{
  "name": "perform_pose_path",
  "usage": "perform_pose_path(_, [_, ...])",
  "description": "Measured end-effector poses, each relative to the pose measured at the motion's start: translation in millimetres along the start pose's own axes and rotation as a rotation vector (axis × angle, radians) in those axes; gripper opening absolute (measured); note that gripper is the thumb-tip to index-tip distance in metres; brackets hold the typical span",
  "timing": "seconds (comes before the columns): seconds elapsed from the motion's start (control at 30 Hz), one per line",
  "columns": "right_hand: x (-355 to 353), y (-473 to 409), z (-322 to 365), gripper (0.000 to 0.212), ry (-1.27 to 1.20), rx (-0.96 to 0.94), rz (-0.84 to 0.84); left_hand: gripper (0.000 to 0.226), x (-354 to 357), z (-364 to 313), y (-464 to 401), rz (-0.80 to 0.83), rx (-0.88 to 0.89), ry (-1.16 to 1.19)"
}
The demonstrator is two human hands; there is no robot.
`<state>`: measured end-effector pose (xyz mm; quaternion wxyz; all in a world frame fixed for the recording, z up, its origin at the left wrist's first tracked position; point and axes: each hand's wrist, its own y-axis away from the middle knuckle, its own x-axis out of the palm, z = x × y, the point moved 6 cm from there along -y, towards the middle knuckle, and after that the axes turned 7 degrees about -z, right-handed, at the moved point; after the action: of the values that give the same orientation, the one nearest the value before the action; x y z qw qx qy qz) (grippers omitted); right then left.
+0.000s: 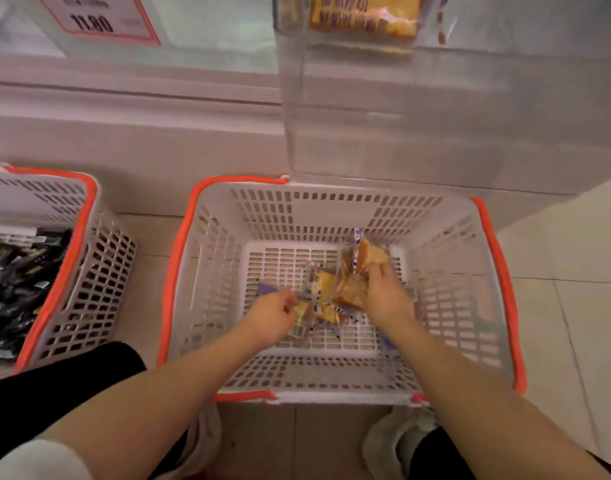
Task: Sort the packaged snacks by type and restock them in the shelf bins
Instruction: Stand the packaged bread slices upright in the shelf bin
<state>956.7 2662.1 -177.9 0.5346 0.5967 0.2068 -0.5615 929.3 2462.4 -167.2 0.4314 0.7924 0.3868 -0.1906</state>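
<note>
- One view only, from the person's head, looking steeply down and forward.
- It hangs close over a white basket on the floor, centre frame, forearms entering from the near edge.
- The far edge reaches the shelf front; a second basket is cut off at left.

A pale tiled floor is filling the lower part of the view. A white basket with an orange rim is sitting on it at the centre. A second basket of the same kind is standing at nine o'clock, well apart from the first. The white shelf base is rising from the floor at twelve o'clock, just behind both baskets.
</note>
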Motion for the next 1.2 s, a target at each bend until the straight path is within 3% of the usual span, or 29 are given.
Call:
perform_pose_path(0.13, [13,-25,-1,0.089,0.060,-0.050,-0.002,0.024,0,1,-12,0.034,-0.020,0.000])
perform_pose_path(0.3, [30,-40,21,0.056,0.419,-0.375,-0.037,0.015,-8,0,-19,-0.022,-0.095,0.114])
perform_pose_path(0.4, [26,-44,31,0.042,0.449,-0.441,-0.063,0.013,-11,-2,-16,-0.033,-0.095,0.151])
perform_pose_path(0.57, [-29,-27,24,0.048,0.251,-0.451,-0.301,0.026,-13,-20,-10,-0.026,-0.015,0.192])
perform_pose_path(0.7, [-92,7,35,0.002,-0.109,-0.408,-0.524,0.052,-20,-48,-4,-0.168,0.122,0.215])
perform_pose_path(0.73, [-103,14,38,0.007,-0.199,-0.370,-0.556,0.058,-22,-55,-1,-0.207,0.160,0.221])
perform_pose_path(0.83, [-126,38,47,0.020,-0.431,-0.282,-0.551,0.067,-32,-74,13,-0.323,0.301,0.222])
perform_pose_path(1.0, [-149,68,60,0.022,-0.710,-0.266,-0.426,0.049,-47,-89,43,-0.400,0.467,0.190])
perform_pose_path(1.2, [-170,83,45,0.011,-0.675,-0.300,-0.311,0.029,-59,-87,70,-0.175,0.378,0.603])
